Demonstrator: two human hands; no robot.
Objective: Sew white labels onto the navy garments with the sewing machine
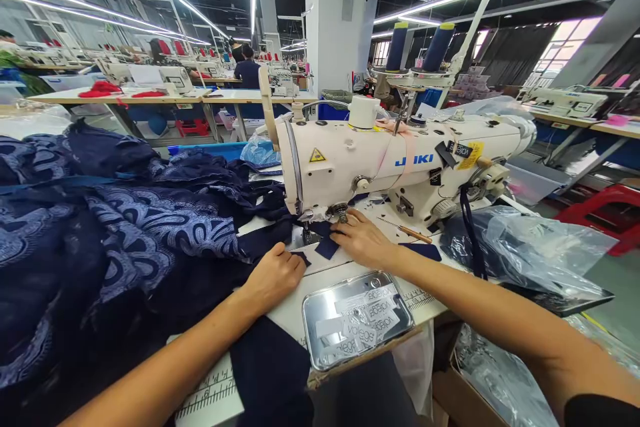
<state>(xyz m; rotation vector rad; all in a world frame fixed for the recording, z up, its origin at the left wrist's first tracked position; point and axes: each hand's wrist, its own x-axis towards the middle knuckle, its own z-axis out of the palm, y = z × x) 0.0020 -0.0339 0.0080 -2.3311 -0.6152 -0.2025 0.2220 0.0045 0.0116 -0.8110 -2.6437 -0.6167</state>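
My left hand [278, 275] is closed, its fingertips pinching the edge of navy fabric [270, 240] just left of the presser foot [308, 236]. That fabric runs leftward into a large heap of navy cloth with pale blue embroidery [185, 223]. My right hand [364, 240] lies to the right of the foot, fingers stretched out over a small navy fabric piece [327, 248]; its thumb is hidden. Both hands are under the head of a white sewing machine [340, 153]. A metal tin lid [357, 320] holding several printed labels lies in front of my hands.
Tweezers [413, 234] with an orange-brown handle lie by the machine's base. Plastic-wrapped dark goods [520, 240] sit at the right. Two navy thread cones [397, 47] stand behind the machine. A red stool [607, 213] is at far right. Another person [248, 70] sits further back.
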